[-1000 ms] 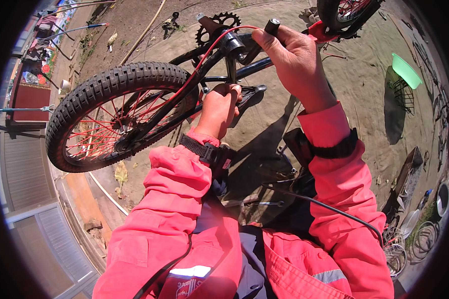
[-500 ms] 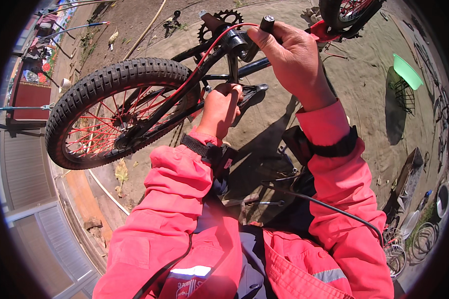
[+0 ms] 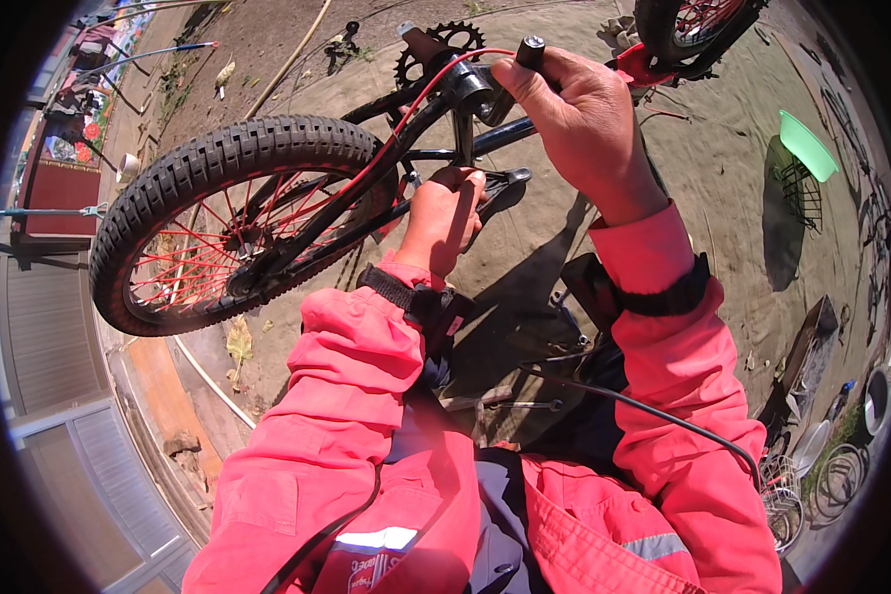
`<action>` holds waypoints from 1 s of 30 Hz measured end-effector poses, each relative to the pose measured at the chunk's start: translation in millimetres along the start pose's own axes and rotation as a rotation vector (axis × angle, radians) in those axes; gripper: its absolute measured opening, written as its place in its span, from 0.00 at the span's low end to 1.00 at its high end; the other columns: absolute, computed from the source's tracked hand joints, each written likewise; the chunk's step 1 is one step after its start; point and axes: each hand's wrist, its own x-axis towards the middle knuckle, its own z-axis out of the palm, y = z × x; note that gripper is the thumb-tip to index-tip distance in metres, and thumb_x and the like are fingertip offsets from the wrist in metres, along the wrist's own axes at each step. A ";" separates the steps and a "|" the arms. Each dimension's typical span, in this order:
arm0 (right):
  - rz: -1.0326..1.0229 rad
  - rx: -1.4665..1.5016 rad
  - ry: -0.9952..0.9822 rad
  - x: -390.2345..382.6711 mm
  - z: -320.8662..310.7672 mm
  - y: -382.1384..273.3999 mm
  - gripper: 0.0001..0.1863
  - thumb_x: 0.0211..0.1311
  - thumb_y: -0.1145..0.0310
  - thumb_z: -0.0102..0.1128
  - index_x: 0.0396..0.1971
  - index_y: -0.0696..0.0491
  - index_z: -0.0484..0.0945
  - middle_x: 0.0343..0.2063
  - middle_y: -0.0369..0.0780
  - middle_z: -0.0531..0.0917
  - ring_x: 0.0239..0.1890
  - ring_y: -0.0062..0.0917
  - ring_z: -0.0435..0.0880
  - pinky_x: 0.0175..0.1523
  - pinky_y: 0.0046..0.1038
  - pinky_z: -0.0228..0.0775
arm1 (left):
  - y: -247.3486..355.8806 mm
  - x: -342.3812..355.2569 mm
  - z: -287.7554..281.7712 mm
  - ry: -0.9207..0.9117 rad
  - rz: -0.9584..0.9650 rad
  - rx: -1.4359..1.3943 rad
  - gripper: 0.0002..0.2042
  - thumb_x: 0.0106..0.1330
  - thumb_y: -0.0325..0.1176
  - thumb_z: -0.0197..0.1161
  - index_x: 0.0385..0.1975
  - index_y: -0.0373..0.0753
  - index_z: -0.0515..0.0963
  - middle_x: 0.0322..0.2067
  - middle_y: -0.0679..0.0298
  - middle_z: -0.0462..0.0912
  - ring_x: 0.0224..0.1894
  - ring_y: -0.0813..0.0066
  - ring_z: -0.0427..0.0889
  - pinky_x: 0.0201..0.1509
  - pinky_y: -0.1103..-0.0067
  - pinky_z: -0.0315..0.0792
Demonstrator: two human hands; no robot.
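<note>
A black bicycle frame (image 3: 510,132) stands before me, its open bottom bracket shell (image 3: 464,87) facing me with a red cable (image 3: 421,99) curving over it. My left hand (image 3: 440,220) is closed around the lower part of the upright frame tube (image 3: 463,139) below the shell. Raised beside the shell, my right hand (image 3: 586,124) grips a dark cylindrical metal piece (image 3: 531,51) with a shiny end; its lower part reaches toward the shell's opening. A toothed chainring (image 3: 453,38) shows behind the shell. The saddle (image 3: 508,188) is low, near my left hand.
The knobby rear tyre (image 3: 228,148) with red spokes fills the left; another wheel (image 3: 698,25) is at the upper right. A green basin (image 3: 808,146) rests over a black wire rack (image 3: 802,198). A wrench (image 3: 530,404) lies on the ground cloth close to me. A cable (image 3: 653,406) crosses my right sleeve.
Almost nothing differs. Both hands keep their grips, and the chainring and dark metal piece have shifted only very slightly.
</note>
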 end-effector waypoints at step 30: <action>-0.044 0.123 0.035 2.1 3.8 19.1 0.17 0.70 0.58 0.68 0.37 0.59 0.87 0.16 0.40 0.74 0.21 0.18 0.67 0.28 0.30 0.64 | 36.6 -11.6 -7.2 0.239 0.701 1.202 0.28 0.70 0.38 0.67 0.68 0.38 0.71 0.43 0.52 0.82 0.39 0.49 0.86 0.40 0.63 0.81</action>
